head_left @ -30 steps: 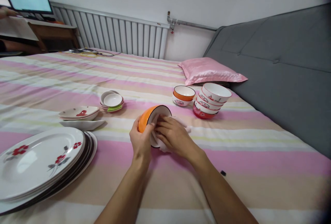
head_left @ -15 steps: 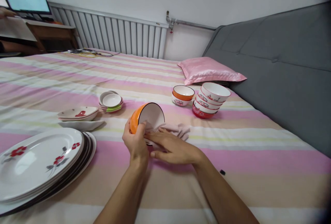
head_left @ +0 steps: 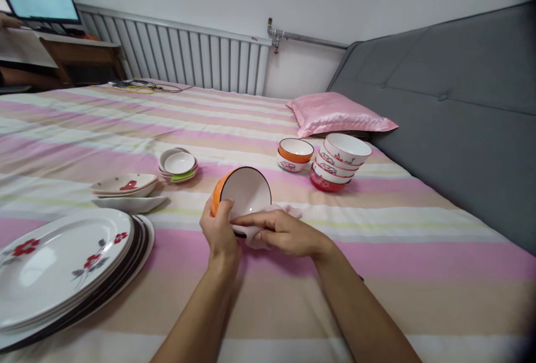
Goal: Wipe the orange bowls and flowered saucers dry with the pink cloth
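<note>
Your left hand [head_left: 218,228] is curled round the near-left side of the orange bowl [head_left: 247,190], thumb over the rim, fingers mostly hidden behind the wall. Your right hand [head_left: 288,233] has a light cloth [head_left: 256,234] pinched at the bowl's lower rim, index finger stretched along it, thumb below; grip looks nearly closed, fabric between. Bowl is mid-view in front of you, tilted, mouth toward you. Can't tell if its base touches the bed [head_left: 272,307].

Why so: the tilt likely bares inside and rim to your right hand, while the left steadies the wall.

Beyond: two-bowl stack [head_left: 295,156] and taller bowl stack [head_left: 341,165] past your right hand, side by side. Small round dishes [head_left: 179,163] sit left of the bowl, long dishes [head_left: 125,187] nearer you, then the plate stack [head_left: 62,265] at near left. Nesting probably saves room.

Edges: plates run out of view at left; grey headboard [head_left: 444,72] bounds the right; pink pillow [head_left: 341,114] behind the bowls. Most elbow room looks to be near right, striped sheet there, small dark object [head_left: 362,278] partly behind your right forearm.
</note>
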Available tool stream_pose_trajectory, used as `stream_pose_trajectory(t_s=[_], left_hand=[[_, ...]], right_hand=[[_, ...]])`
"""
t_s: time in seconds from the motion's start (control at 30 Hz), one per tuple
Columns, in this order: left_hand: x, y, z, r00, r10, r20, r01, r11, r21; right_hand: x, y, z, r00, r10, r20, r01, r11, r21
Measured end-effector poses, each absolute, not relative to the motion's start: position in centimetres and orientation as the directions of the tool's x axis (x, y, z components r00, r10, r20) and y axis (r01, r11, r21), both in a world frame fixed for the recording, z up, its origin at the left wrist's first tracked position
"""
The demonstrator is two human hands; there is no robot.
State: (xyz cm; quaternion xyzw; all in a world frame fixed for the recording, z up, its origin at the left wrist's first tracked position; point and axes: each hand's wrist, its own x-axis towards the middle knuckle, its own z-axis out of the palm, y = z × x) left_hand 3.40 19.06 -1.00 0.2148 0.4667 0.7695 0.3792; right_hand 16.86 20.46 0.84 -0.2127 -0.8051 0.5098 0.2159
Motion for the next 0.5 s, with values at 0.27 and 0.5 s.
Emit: stream_pose_trajectory(t_s=[0.27, 0.5], left_hand=[[3.3, 19.4, -1.2, -0.646, 0.76, -0.066, -0.393, -0.257, 0.883], [3.1, 19.1, -1.7, -0.594, 0.804, 0.025, -0.144, -0.136, 0.98]], right_hand=[[18.1, 21.3, 1.1, -0.586, 0.808, 0.057, -0.218, -0.09, -0.972], [21.5, 24.0, 0.8, -0.011, 0.985, 0.175, -0.355, 0.159, -0.921]])
